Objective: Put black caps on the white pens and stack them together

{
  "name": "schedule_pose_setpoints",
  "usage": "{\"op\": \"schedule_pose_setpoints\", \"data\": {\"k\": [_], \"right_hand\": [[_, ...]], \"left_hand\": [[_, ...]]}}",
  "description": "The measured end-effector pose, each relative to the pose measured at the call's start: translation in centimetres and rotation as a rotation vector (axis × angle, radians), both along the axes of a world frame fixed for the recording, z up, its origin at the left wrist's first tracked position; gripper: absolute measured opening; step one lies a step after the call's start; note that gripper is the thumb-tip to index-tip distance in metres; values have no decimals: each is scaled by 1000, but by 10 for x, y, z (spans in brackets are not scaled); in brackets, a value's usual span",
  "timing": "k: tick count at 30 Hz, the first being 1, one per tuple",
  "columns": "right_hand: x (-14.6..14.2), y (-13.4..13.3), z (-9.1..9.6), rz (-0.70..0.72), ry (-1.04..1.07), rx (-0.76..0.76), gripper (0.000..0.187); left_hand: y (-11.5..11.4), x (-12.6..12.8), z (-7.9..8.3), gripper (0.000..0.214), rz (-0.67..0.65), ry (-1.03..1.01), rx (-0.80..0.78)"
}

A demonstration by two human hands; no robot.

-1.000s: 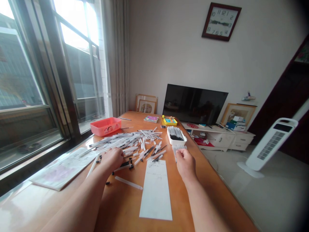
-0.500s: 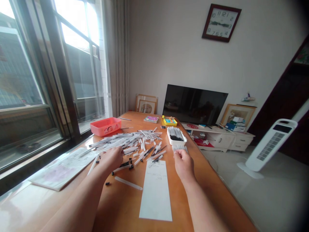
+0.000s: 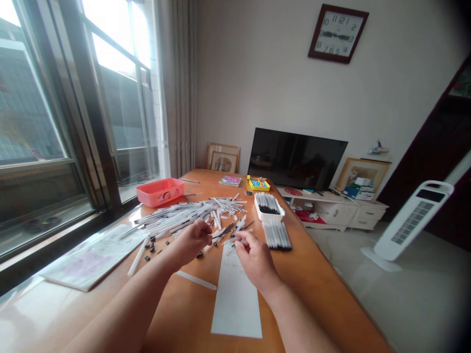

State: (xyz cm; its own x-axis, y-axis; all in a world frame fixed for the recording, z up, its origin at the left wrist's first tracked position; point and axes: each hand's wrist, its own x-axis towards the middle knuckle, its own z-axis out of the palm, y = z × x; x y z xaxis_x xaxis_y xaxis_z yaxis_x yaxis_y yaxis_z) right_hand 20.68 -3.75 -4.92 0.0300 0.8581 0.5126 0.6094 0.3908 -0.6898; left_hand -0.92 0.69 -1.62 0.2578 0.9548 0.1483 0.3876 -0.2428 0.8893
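Note:
My left hand and my right hand meet above the wooden table, fingers pinched on a thin pen part that spans between them. Behind them lies a loose pile of white pens and black caps. A neat row of finished pens lies to the right of my right hand, just before a white tray full of pens. A long white paper strip lies under my right wrist. One white tube rests beside the strip.
A pink tray stands at the left near the window. An open notebook lies at the table's left edge. A yellow box and a small book sit at the far end. A television, cabinet and white fan stand beyond.
My right hand left the row of pens and moved left to the middle. My left hand lifted from the pile and came toward it, and both now pinch one pen part.

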Motion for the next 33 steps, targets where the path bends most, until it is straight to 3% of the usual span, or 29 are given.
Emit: {"op": "schedule_pose_setpoints", "data": {"k": [4,7,10,12,15,17,19,21,24,33], "right_hand": [[-11,-7,5,76,-120,31,37],[-12,-8,6,54,-168,23,30],[-6,-4,3,2,-178,0,22],[1,0,0,-28,-149,6,20],[10,4,-2,-64,-85,29,22],[13,5,-3,-77,-35,43,27],[15,6,-2,-74,13,66,29],[16,7,-2,-70,36,100,30],[16,8,0,-74,43,130,30],[19,8,4,-121,163,116,33]], "left_hand": [[-9,20,-5,19,-116,-175,-49],[-11,31,-10,25,-175,-295,-90],[-8,27,-9,31,-193,-266,-134],[1,14,-6,36,-111,-202,-96],[20,-16,-7,35,172,-44,44],[33,-34,-11,28,375,221,130],[40,-45,-16,23,478,491,150],[42,-48,-22,21,500,687,156],[41,-45,-29,23,468,829,152],[46,-48,-29,23,428,814,183]]}}
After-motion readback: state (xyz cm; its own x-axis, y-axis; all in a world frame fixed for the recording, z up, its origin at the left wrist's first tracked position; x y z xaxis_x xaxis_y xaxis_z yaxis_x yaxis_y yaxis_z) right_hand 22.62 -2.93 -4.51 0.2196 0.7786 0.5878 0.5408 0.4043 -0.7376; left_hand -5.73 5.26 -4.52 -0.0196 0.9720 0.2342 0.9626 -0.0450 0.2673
